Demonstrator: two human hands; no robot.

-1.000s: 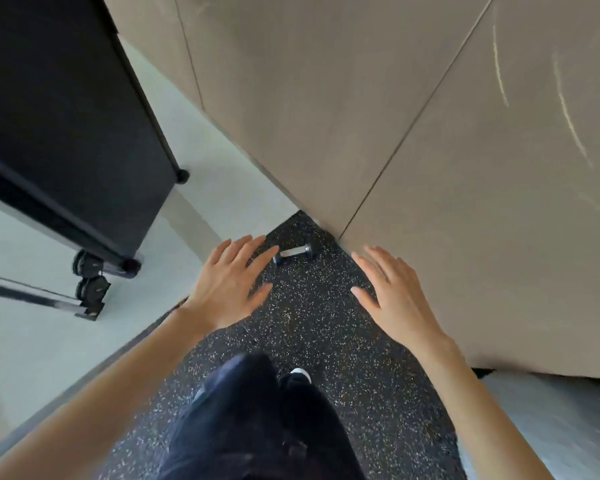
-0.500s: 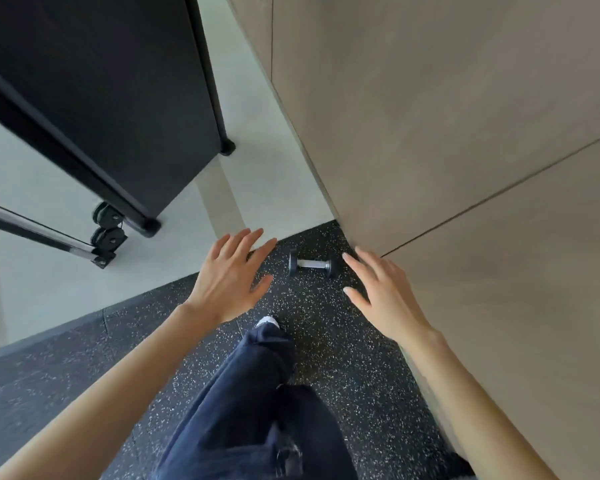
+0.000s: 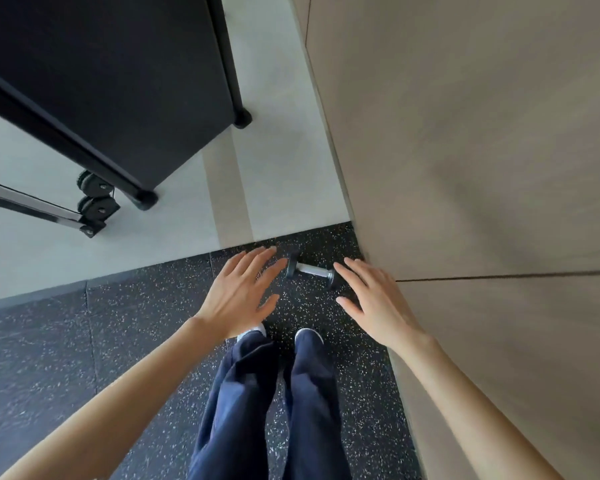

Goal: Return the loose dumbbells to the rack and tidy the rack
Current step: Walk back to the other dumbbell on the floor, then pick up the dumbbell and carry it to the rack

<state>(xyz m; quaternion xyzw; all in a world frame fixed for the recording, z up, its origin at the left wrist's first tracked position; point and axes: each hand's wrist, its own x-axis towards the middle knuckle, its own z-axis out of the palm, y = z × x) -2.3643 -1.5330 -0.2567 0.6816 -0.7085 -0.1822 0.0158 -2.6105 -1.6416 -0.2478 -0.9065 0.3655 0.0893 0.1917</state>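
Dumbbell [image 3: 310, 270] lying flat on the black speckled rubber mat [image 3: 136, 341], tucked into the corner where the mat meets the pale tile floor [image 3: 274, 174] and the beige wall panel [image 3: 465, 168], small thing with dark rubber ends and a shiny metal handle. Left hand [image 3: 240, 296] hanging above the mat just left of it, palm down, fingers spread and empty, fingertips close to the near dark end but can't tell if actually touching. Right hand [image 3: 374, 299] same deal on the other side, spread wide, holding nothing, fingertips near the far end beside the wall. Both bare forearms stretched forward from the bottom corners. Below the hands, dark blue trousers [image 3: 267, 403] and two white shoe toes [image 3: 253, 332] planted on the mat just short of the weight. Further out on the upper left, big black cabinet-looking unit [image 3: 101, 81] standing on the tile on round feet, plus a metal bar with two black pulley wheels [image 3: 96, 199] beside its front leg
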